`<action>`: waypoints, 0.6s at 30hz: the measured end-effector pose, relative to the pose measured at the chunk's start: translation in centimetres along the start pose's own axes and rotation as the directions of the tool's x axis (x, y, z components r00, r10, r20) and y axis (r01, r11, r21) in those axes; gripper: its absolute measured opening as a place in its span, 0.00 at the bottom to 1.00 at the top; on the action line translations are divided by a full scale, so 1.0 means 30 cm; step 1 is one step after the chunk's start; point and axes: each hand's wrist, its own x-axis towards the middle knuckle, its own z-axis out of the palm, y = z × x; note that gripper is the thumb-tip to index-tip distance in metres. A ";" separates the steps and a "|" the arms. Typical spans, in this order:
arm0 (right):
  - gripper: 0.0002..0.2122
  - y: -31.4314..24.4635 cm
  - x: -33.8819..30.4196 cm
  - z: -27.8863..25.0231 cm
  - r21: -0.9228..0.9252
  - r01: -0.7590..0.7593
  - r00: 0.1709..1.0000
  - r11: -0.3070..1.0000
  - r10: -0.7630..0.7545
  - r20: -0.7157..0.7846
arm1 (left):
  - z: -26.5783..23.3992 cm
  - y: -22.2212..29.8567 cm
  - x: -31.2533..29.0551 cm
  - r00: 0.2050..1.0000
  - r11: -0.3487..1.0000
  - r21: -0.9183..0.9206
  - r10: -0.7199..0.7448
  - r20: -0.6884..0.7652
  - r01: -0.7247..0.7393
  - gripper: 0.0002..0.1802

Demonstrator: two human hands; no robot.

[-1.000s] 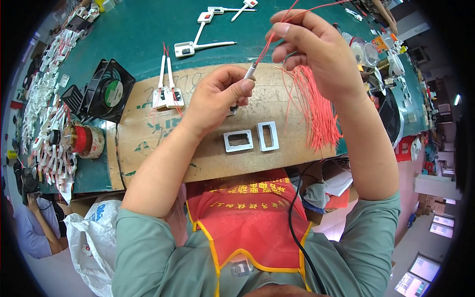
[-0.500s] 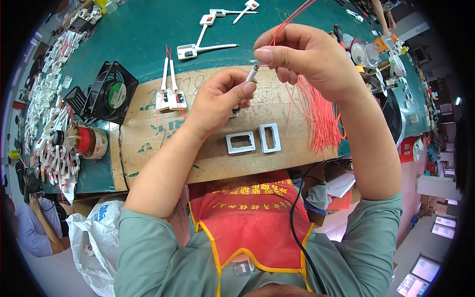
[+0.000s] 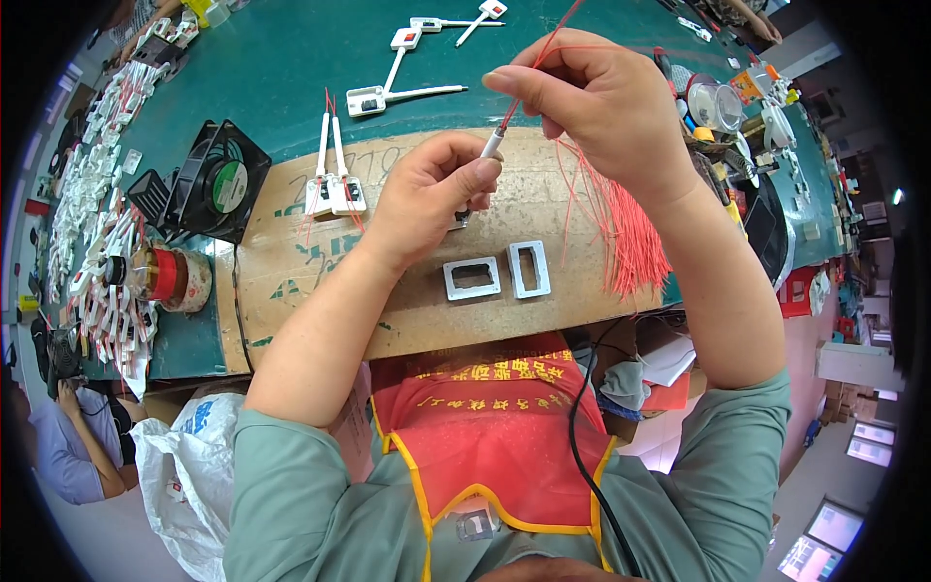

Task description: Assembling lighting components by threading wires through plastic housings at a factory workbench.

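Slim white tube (image 3: 493,145): upper centre of the frame, tilted, with thin red wires (image 3: 505,115) at its upper end.
Left hand (image 3: 436,189): thumb and fingers closed around the tube.
Right hand (image 3: 606,116): upper centre-right, thumb and forefinger narrowed, pinching the red wires.
Hollow pale-grey rectangular pieces (image 3: 452,283): two, side by side, centre.
Loose bundle of long red wires (image 3: 628,228): right of centre, fanned out.
Brown cardboard sheet (image 3: 407,315): across the middle, beneath pieces and bundle.
Black square fan (image 3: 204,175): left, near the sheet's edge.
Green tabletop (image 3: 291,58): upper half.
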 end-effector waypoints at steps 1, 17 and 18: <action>0.11 0.001 0.004 0.005 -0.011 0.021 1.000 1.000 -0.021 -0.014 | -0.001 0.000 0.003 1.000 1.000 0.005 -0.003 -0.005 0.003 0.12; 0.09 -0.017 0.021 -0.037 0.323 -0.297 0.941 0.899 0.218 0.257 | 0.000 0.001 0.005 1.000 1.000 -0.009 0.003 -0.008 -0.003 0.12; 0.09 -0.016 0.021 -0.037 0.323 -0.297 0.942 0.898 0.219 0.256 | 0.003 0.003 0.003 1.000 1.000 -0.016 0.000 -0.018 -0.001 0.12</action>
